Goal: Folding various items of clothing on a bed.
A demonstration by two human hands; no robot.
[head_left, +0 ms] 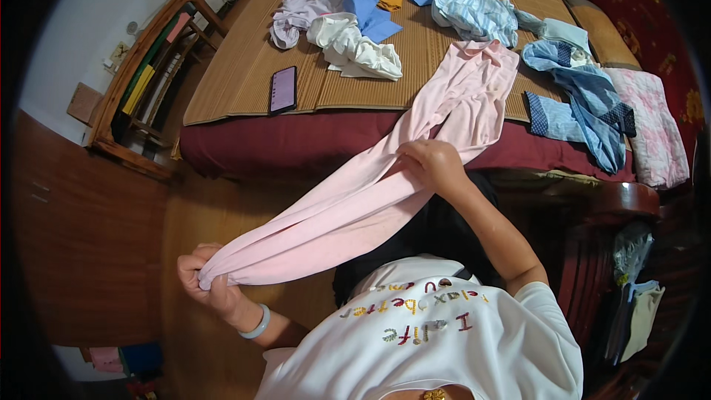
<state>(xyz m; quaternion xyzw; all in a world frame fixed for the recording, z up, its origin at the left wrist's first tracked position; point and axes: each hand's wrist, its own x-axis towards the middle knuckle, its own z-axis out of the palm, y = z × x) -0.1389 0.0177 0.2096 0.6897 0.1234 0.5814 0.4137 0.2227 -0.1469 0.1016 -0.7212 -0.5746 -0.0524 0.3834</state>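
Observation:
Pale pink trousers [348, 207] stretch diagonally from the bed toward my lower left. Their waist end lies on the woven mat, while both legs hang over the bed's edge in the air. At the leg ends, my left hand [207, 278] is closed on the gathered hems; a pale bangle circles that wrist. My right hand [433, 163] grips the cloth partway up the legs, its fingertips curled over the fabric near the bed's edge. The folds hide part of the fingers of both hands.
On the mat [244, 67] lie a phone [283, 90], a white garment [355, 48], a blue shirt [370, 0] and a striped garment [474, 15]. Blue patterned clothes [578, 104] and a pink-white folded cloth [648, 126] rest at right. A wooden rack [148, 67] stands left.

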